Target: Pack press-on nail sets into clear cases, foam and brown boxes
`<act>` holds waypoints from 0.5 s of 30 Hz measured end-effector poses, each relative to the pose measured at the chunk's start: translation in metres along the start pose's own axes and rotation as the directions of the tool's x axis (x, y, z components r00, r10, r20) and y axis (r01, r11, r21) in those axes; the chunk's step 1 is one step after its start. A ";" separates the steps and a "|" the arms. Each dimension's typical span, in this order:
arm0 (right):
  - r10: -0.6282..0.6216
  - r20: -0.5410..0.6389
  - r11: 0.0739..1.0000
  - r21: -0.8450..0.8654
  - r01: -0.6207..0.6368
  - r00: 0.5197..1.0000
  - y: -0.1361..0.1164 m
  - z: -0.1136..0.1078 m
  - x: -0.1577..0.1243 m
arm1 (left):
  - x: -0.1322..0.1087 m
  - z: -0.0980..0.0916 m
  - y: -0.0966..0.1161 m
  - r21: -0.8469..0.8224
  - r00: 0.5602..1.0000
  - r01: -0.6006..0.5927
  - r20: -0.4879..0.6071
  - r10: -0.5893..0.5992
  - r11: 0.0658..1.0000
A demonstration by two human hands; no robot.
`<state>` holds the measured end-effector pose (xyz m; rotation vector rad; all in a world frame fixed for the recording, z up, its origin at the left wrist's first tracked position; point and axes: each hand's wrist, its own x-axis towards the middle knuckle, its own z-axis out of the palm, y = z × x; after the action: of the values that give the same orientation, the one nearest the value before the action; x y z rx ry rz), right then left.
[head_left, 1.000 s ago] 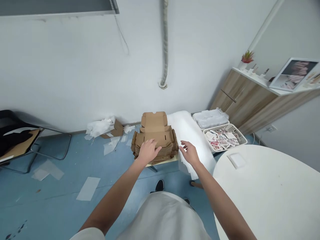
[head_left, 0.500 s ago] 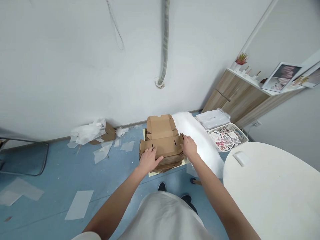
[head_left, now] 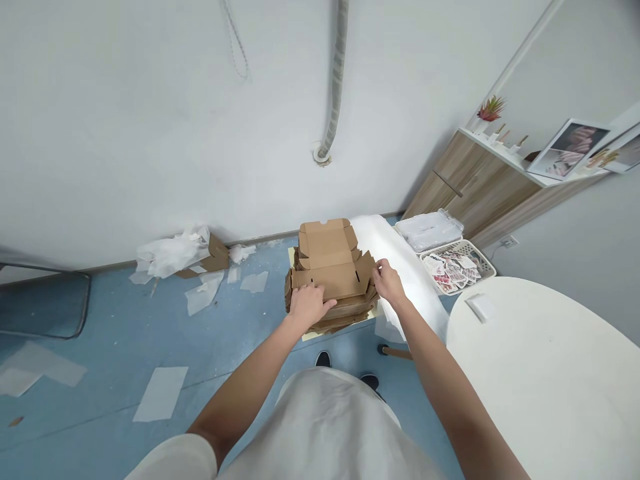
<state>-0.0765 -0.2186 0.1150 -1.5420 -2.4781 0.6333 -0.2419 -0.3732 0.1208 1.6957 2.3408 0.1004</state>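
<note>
A flattened brown cardboard mailer box, its lid panel spread toward the wall, tops a stack of similar cardboard blanks low in front of me. Its front panel has two dark slots. My left hand rests on the left front part of that panel, fingers laid over the cardboard and thumb stretched to the right. At the right edge, my right hand pinches the side flap between thumb and fingers; the fingertips are partly hidden.
Beside the stack lies a white foam-like roll. A white basket of printed cards and a round white table stand on the right. Paper scraps and a small box with white wrapping lie on the blue floor.
The right side flap has swung outward and up with my right hand, which has moved slightly right. My left hand stays on the front panel. The view has shifted a little.
</note>
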 end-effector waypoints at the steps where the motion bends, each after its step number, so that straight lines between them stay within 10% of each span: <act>1: 0.007 0.001 0.998 0.056 -0.007 1.000 0.002 0.000 -0.001 | 0.000 0.000 0.000 0.007 1.000 -0.008 0.004 0.008 1.000; 8: -0.180 -0.249 0.972 0.105 0.212 0.952 -0.010 -0.002 -0.035 | 0.000 0.016 -0.003 0.043 0.992 -0.112 -0.062 0.114 0.993; 15: -0.450 0.124 0.880 -0.104 0.463 0.884 -0.029 0.012 -0.071 | 0.000 0.023 -0.005 0.057 0.980 -0.124 -0.149 0.131 0.991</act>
<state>-0.0720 -0.2952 0.1228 -0.9080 -2.8601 0.4783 -0.2409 -0.3769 0.0981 1.9242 2.3556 0.2067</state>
